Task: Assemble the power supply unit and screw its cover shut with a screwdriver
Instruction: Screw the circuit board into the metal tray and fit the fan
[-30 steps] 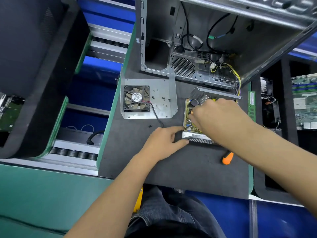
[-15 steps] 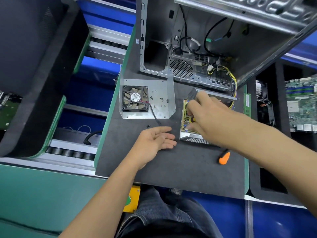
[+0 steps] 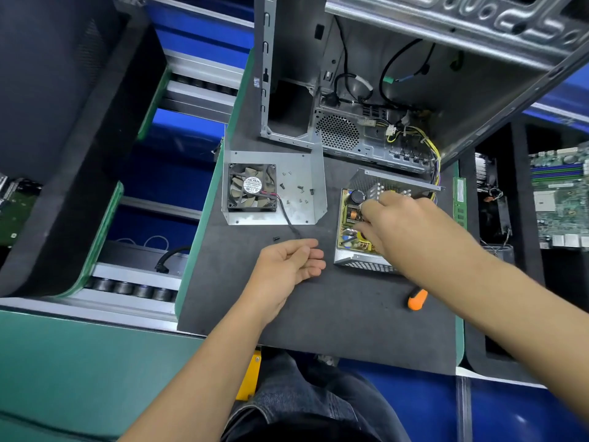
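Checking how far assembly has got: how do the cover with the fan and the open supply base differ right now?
The cover lies at the left with nobody touching it; the base sits at the right with the right hand over it. The cover carries a black fan and loose screws; the base holds a yellow circuit board. The cover is plain sheet; the base has perforated walls. Both are bare grey metal resting on the dark mat.

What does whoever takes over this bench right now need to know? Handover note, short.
Left hand: open, palm up on the mat, holding nothing.
Right hand: reaching into the open power supply base, fingers on the board; grip hidden.
Cover: off, lying left of the base, with the fan and loose screws on it; one screw on the mat.
Screwdriver: unused, beside the base.
Left: fit cover, drive screws.
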The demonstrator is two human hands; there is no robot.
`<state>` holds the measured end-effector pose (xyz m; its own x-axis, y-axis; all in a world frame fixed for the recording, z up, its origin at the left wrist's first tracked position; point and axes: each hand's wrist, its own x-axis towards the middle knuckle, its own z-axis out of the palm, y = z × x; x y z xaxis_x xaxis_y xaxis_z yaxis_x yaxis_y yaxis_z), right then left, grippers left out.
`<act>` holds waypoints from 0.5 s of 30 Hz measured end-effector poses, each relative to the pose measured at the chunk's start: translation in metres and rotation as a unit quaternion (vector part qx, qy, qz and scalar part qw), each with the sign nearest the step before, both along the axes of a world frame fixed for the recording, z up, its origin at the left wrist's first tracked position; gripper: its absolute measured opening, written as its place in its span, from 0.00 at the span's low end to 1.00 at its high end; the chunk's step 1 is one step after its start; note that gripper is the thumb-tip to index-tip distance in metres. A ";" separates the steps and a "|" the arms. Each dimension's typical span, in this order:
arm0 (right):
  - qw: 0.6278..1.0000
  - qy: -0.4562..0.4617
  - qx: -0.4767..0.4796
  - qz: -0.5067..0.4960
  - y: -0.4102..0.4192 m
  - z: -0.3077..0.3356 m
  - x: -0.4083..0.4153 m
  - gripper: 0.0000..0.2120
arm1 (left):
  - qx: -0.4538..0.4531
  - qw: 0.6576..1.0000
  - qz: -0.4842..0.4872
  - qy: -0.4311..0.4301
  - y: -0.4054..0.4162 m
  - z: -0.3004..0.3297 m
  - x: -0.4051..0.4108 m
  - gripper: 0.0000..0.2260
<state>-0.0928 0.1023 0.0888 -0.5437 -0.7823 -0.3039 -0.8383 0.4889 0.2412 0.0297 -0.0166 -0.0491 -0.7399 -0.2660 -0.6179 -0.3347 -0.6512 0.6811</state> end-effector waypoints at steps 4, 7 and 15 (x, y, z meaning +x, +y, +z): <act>0.998 -0.031 -0.017 -0.048 0.004 0.000 0.001 0.14 | 0.006 1.000 0.004 -0.007 0.002 0.001 -0.001 0.08; 0.992 -0.109 -0.037 -0.056 0.007 0.002 -0.007 0.10 | 0.008 1.000 0.009 -0.013 0.001 -0.001 0.000 0.05; 0.999 -0.013 -0.036 -0.036 0.007 0.007 -0.002 0.23 | 0.002 1.000 0.009 -0.015 0.005 -0.002 -0.005 0.06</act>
